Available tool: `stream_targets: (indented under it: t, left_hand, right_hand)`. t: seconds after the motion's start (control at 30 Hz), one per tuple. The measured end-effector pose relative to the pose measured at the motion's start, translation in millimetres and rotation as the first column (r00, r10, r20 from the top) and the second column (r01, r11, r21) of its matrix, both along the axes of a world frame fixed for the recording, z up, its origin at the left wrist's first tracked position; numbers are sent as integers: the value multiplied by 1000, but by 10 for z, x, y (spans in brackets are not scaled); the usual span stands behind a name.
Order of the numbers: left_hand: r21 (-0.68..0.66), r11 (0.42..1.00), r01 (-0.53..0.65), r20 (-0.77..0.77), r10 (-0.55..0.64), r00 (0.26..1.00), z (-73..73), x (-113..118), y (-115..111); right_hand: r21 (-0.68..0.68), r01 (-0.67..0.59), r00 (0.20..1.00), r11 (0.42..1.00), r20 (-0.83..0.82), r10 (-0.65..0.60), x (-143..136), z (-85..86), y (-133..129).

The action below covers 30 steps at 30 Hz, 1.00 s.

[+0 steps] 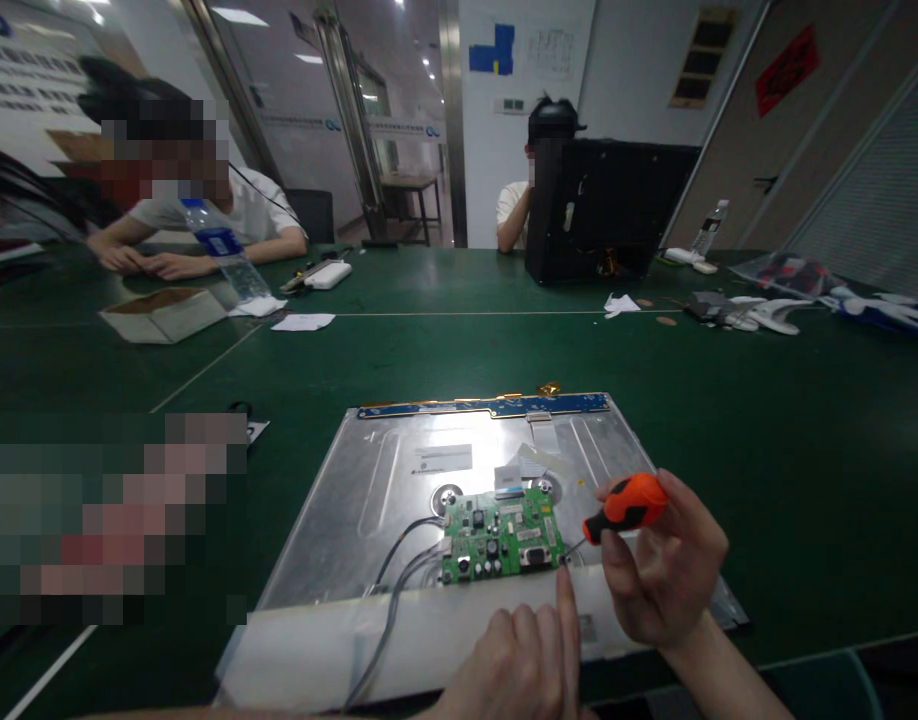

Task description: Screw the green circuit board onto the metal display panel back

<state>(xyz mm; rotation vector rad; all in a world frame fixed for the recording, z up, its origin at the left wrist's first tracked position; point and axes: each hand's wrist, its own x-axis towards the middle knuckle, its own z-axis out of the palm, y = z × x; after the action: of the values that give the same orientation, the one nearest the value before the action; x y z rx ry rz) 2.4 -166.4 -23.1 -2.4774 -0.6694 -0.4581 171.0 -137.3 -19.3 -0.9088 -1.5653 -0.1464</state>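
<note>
A metal display panel (pixel 339 530) lies on the green table, with a green circuit board (pixel 504 535) on it. My right hand (pixel 669 560) grips an orange and black screwdriver (pixel 631 505), whose thin tip meets the board's lower right corner. Close to that same corner is the extended index finger of my left hand (pixel 530 655); its other fingers are curled and no object shows in them. Grey and black cables (pixel 394 600) run from the board's left side. A blue circuit strip (pixel 489 406) lines the panel's far edge.
A white box (pixel 166 315) and a water bottle (pixel 230 255) stand at the back left. A black case (pixel 609 210) is at the back, with a person behind it. Another person sits at the left. Gloves (pixel 763 313) lie at the right.
</note>
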Motion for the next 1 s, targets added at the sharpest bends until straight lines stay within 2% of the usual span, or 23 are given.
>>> stream_targets:
  t: [0.2,0.47,0.73,1.0]
  left_hand:
    - [2,1000,6,-11,-6,1000,-32,-11,-8]
    - [1,1000,8,-11,-8,1000,6,-8,3]
    - [0,1000,4,-10,-4,1000,-52,-17,-8]
    - [13,1000,10,3,-10,1000,-37,1,1]
  right_hand:
    - [132,150,981,980,100,-163,-11,31,51]
    - [132,177,957,975,207,-202,-39,202,35]
    - [19,34,999,999,13,-34,-40,19,24]
    - [33,-61,997,998,-36,62,-67,78,9]
